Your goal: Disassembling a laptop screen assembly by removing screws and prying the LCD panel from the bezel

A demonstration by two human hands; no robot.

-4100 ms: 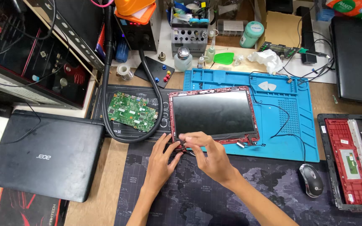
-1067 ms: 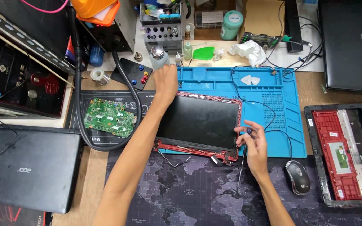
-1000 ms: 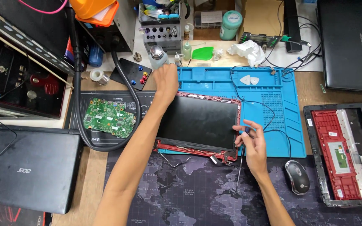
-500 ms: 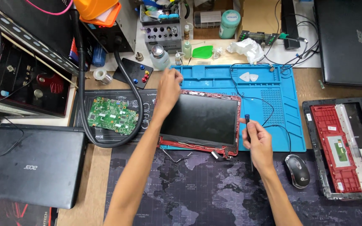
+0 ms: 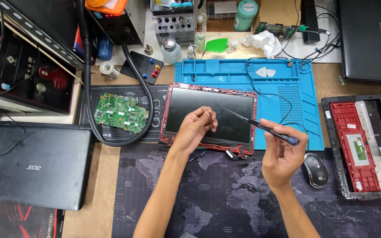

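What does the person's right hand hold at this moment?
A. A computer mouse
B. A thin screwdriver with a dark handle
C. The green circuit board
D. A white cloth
B. The right hand grips a thin screwdriver whose tip points toward the left hand above the red-framed screen panel; the mouse lies untouched beside it on the mat.

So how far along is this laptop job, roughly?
Already done: the green circuit board lies out on the mat, and the red-framed base shell sits stripped at the right. In hand: the right hand holds a screwdriver over the red-rimmed screen panel, while the left hand pinches something too small to identify. Left: the panel, board and shell still lie apart.
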